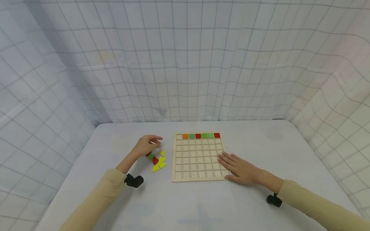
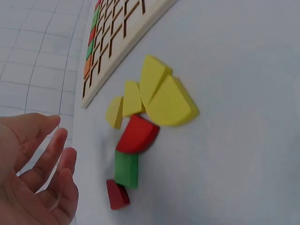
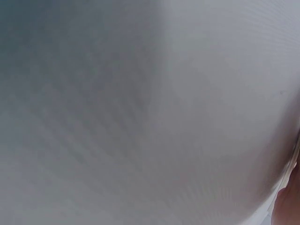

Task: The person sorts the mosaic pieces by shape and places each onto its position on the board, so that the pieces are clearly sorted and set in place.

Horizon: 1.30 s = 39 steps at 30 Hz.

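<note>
Left of centre in the head view, the left hand (image 1: 145,146) hovered over the loose coloured pieces (image 1: 157,159) on the surface (image 1: 185,205), its grip loosely open and empty. The right hand (image 1: 240,168) lay flat, fingers straight, on the wooden grid board's (image 1: 198,157) lower right corner.

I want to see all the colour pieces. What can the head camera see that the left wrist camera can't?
Only the head view shows the right hand lying flat on the wooden grid board and the whole table. Only the left wrist view shows the loose pieces up close: four yellow pieces, two red pieces and a green piece. Both show the left hand, holding nothing, above that pile.
</note>
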Each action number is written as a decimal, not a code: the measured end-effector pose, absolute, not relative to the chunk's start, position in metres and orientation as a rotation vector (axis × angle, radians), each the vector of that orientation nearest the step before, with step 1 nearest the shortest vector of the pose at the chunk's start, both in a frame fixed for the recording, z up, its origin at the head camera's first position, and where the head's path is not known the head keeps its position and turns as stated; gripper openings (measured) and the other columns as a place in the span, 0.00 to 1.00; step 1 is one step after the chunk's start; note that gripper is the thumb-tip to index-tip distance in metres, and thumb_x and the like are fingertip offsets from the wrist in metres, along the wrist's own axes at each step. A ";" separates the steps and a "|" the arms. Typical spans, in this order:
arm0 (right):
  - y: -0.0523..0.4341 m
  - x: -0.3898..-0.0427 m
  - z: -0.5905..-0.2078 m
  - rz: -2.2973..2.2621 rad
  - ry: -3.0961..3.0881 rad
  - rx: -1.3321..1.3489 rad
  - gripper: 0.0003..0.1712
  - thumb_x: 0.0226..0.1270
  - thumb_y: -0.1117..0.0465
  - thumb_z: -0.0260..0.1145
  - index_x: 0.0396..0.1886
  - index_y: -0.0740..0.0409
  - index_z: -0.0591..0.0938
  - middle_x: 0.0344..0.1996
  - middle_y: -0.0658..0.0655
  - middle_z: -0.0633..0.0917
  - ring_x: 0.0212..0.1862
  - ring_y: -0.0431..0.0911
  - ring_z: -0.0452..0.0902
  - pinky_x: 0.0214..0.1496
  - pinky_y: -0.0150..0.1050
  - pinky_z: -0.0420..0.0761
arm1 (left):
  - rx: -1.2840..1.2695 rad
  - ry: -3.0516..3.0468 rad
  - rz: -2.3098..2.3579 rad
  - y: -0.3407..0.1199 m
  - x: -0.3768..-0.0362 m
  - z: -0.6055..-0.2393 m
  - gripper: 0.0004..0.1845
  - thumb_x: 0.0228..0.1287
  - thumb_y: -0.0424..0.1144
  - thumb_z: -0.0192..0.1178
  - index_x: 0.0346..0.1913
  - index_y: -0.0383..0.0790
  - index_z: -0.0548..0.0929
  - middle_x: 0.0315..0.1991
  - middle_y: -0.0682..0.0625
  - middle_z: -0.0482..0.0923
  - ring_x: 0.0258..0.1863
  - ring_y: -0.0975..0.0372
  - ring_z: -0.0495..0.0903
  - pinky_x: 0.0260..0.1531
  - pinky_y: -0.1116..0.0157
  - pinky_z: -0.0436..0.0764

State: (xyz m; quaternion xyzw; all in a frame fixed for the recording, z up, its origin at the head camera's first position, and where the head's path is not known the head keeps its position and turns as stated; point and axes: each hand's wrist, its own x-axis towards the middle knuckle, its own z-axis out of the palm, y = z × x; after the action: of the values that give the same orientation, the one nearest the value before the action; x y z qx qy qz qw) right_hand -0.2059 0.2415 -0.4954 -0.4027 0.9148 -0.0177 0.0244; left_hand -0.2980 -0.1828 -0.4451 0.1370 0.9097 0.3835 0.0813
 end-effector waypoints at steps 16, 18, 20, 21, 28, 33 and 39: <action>0.244 -0.202 -0.492 -0.099 2.844 -1.255 0.40 0.75 0.41 0.46 0.77 0.58 0.51 0.77 0.56 0.52 0.77 0.55 0.46 0.73 0.29 0.23 | 0.654 2.578 0.987 -0.224 -0.294 -0.459 0.27 0.50 0.26 0.66 0.57 0.33 0.79 0.53 0.36 0.80 0.42 0.54 0.76 0.38 0.65 0.77; 0.243 -0.202 -0.492 -0.104 2.837 -1.254 0.40 0.75 0.41 0.46 0.77 0.58 0.51 0.77 0.56 0.52 0.77 0.56 0.45 0.73 0.29 0.22 | 0.662 2.581 0.972 -0.226 -0.293 -0.460 0.27 0.50 0.27 0.67 0.57 0.33 0.79 0.53 0.37 0.80 0.42 0.54 0.75 0.39 0.64 0.77; 0.242 -0.202 -0.492 -0.111 2.831 -1.250 0.40 0.75 0.41 0.46 0.77 0.58 0.51 0.77 0.57 0.52 0.77 0.56 0.45 0.73 0.29 0.22 | 0.665 2.591 0.963 -0.227 -0.292 -0.461 0.26 0.50 0.28 0.68 0.57 0.33 0.79 0.52 0.37 0.80 0.40 0.56 0.74 0.39 0.64 0.76; 0.242 -0.202 -0.492 -0.113 2.828 -1.247 0.40 0.75 0.41 0.46 0.77 0.58 0.51 0.77 0.57 0.52 0.77 0.56 0.45 0.73 0.29 0.22 | 0.665 2.594 0.962 -0.227 -0.292 -0.461 0.26 0.50 0.28 0.69 0.56 0.33 0.80 0.52 0.37 0.80 0.39 0.56 0.74 0.39 0.65 0.76; 0.240 -0.203 -0.491 -0.107 2.828 -1.241 0.40 0.75 0.41 0.46 0.77 0.58 0.51 0.77 0.56 0.52 0.77 0.55 0.45 0.73 0.29 0.22 | 0.658 2.641 0.929 -0.227 -0.287 -0.460 0.22 0.52 0.31 0.70 0.53 0.33 0.82 0.48 0.40 0.82 0.35 0.58 0.72 0.36 0.67 0.74; 0.240 -0.202 -0.492 -0.086 2.824 -1.245 0.40 0.75 0.40 0.45 0.77 0.58 0.51 0.77 0.56 0.52 0.77 0.55 0.45 0.73 0.28 0.21 | 0.668 2.659 0.891 -0.226 -0.284 -0.458 0.20 0.53 0.34 0.70 0.51 0.33 0.84 0.47 0.41 0.84 0.36 0.58 0.74 0.37 0.67 0.74; 0.241 -0.203 -0.492 -0.090 2.831 -1.257 0.40 0.75 0.40 0.45 0.77 0.58 0.51 0.77 0.56 0.52 0.77 0.55 0.45 0.73 0.29 0.22 | 0.645 2.691 0.812 -0.228 -0.286 -0.458 0.19 0.53 0.36 0.71 0.50 0.38 0.85 0.47 0.44 0.84 0.39 0.58 0.75 0.42 0.63 0.76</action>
State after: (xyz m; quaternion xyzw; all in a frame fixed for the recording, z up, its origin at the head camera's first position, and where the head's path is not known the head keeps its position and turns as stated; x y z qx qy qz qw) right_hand -0.2026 0.2411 -0.4922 -0.4057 0.9133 -0.0289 0.0215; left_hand -0.2864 -0.2279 -0.4582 0.2217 0.9254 0.2794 0.1285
